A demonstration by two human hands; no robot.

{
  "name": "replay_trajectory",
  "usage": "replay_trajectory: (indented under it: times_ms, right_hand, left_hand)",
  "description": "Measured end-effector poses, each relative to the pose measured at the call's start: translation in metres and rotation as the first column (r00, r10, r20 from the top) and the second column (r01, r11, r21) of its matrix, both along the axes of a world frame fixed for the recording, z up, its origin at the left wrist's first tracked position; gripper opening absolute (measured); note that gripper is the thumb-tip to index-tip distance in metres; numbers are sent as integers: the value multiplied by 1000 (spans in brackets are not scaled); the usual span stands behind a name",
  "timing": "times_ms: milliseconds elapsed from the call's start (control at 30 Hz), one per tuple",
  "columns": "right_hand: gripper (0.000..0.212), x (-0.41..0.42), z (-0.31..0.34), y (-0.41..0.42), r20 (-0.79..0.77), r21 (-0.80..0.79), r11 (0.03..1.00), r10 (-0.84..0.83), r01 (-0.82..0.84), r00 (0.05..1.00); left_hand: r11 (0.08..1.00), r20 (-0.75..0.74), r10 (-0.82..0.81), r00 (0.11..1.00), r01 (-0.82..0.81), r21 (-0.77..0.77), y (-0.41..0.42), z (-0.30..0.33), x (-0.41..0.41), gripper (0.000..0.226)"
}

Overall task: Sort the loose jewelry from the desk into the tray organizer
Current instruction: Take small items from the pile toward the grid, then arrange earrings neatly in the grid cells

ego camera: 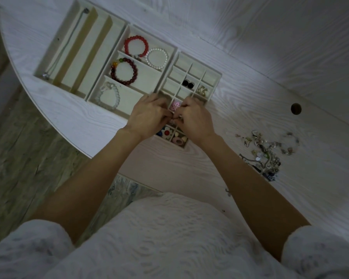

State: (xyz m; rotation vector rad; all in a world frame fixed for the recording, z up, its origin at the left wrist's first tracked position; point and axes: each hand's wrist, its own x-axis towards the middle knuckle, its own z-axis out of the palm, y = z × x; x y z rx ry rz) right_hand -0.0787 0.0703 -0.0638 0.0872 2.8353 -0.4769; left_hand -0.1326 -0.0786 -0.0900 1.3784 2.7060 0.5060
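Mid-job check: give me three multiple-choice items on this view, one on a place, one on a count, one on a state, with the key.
1. Where is the loose jewelry pile?
A. on the desk, on the person's right
B. in the long-slot tray
C. on the floor

2. How many bracelets lie in the middle tray?
A. two
B. four
C. six

3. What are the hands doing?
A. resting flat on the desk
B. meeting over the small-grid tray, fingers curled on something small
C. lifting a bracelet

Key: 1 A, pile lies right of the trays. 2 B, two red, two white. 3 B, left hand and right hand meet fingertip to fingertip.
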Motion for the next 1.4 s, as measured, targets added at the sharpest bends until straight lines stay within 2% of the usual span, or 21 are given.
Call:
replay_trajectory:
  times_ms: [133,267,400,600,700,867,1000,1133,1300,1400]
  right_hand:
    - [23,-3,1,1,-30,81,990,120,-117,992]
    - [19,-3,0,-2,-74,137,972,204,-193,976]
    - [6,3,-3,-4,-201,46,993,118,-111,972]
    - [11,14,-8,4,-199,58,994,105,-95,974]
    - [14,17,-10,5,-212,55,995,96,-86,972]
    - [25,26,-8,5,-228,-59,993,82,-98,970]
    - [31,46,7,25,-270,-113,993,11,-43,963]
    - [29,96,17,68,-348,-111,990,-123,90,930]
    - [20,164,14,107,-207,-145,920,-389,365,898]
    - [11,191,9,112,-25,-104,910,-406,402,913]
  left_hand:
    - [999,14,46,999,-46,-15,-11,-6,5,26]
    - [999,63,48,997,-46,-25,-15,-6,9,36]
    - [998,76,61,995,-61,-3,-14,-3,15,35]
    - [991,42,108,993,-104,-84,-9,-3,21,39]
    - [989,34,117,993,-113,-93,-7,1,21,34]
    - [987,-24,105,994,-107,-116,-6,4,20,8]
    - [991,-69,82,994,-89,-100,-7,3,20,7]
    - [990,-110,81,991,-93,-106,-8,0,22,8]
    - [985,-151,91,984,-112,-132,-5,-1,26,30]
    - [985,-118,138,983,-149,-82,-1,6,34,30]
